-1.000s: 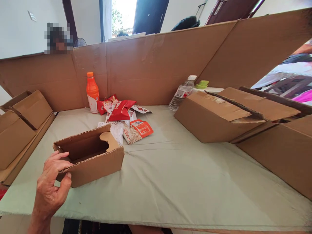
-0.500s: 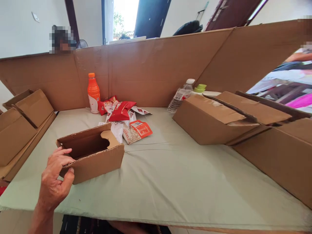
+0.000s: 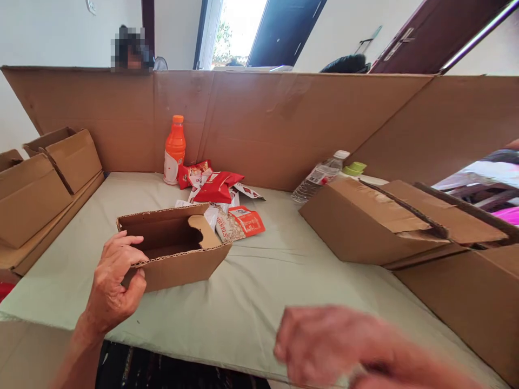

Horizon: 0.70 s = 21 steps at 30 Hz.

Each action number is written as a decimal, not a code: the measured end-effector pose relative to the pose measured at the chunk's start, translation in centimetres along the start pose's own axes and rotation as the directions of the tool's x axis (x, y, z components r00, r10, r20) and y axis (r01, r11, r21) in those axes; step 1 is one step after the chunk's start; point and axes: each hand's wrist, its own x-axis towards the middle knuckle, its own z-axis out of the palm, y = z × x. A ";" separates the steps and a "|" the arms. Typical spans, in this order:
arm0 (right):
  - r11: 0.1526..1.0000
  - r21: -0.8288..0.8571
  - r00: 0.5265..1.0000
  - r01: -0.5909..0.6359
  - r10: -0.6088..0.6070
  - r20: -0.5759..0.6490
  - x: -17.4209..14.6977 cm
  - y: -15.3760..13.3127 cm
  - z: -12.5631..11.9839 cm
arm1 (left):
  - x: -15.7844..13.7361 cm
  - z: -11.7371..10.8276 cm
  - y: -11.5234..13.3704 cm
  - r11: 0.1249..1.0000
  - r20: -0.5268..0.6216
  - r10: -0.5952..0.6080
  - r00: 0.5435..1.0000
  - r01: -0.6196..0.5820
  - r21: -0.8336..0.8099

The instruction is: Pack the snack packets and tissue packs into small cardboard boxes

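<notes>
The left hand [image 3: 117, 281] pinched the box [image 3: 184, 266] near one end, so tugging could have tipped it, and blur hid whether the right hand [image 3: 324, 343] was closed

Matt corrugated cardboard box [image 3: 186, 266], glossy red packet [image 3: 217, 188], shiny clear plastic bottle [image 3: 312, 185], creased matt tablecloth [image 3: 263, 294]

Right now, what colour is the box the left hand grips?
Plain brown: the box gripped by the left hand shows best in the head view.
</notes>
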 end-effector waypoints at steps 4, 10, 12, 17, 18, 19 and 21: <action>0.927 -0.372 0.982 -0.058 -0.014 -0.188 8.2 -2.6 -4.7 | -0.2 -0.2 -0.1 1.000 0.019 -0.007 1.000 0.007 -0.003; 0.688 -0.711 0.934 0.143 0.144 0.326 20.9 -2.6 -3.2 | 0.1 -0.5 -0.5 1.000 0.036 -0.006 0.999 0.005 0.016; 0.537 -0.827 0.856 0.166 0.339 0.391 22.6 -2.3 -2.4 | 0.2 -0.7 -0.7 1.000 0.053 0.001 0.999 -0.002 0.019; 0.311 -0.942 0.874 0.127 0.415 0.254 19.6 -2.5 -4.0 | 0.9 -1.1 -0.4 0.999 0.117 0.030 0.993 -0.025 -0.043; 0.318 -0.943 0.897 0.095 0.383 0.220 18.1 -2.3 -5.0 | 1.1 -1.1 -0.2 0.997 0.127 0.033 0.991 -0.024 -0.070; 0.345 -0.937 0.919 0.055 0.350 0.183 16.5 -1.9 -6.0 | 1.2 -1.1 0.1 0.995 0.136 0.037 0.990 -0.024 -0.097; 0.481 -0.876 0.958 -0.027 0.264 0.115 13.0 -0.4 -7.6 | 1.3 -0.8 0.5 0.990 0.148 0.046 0.988 -0.025 -0.138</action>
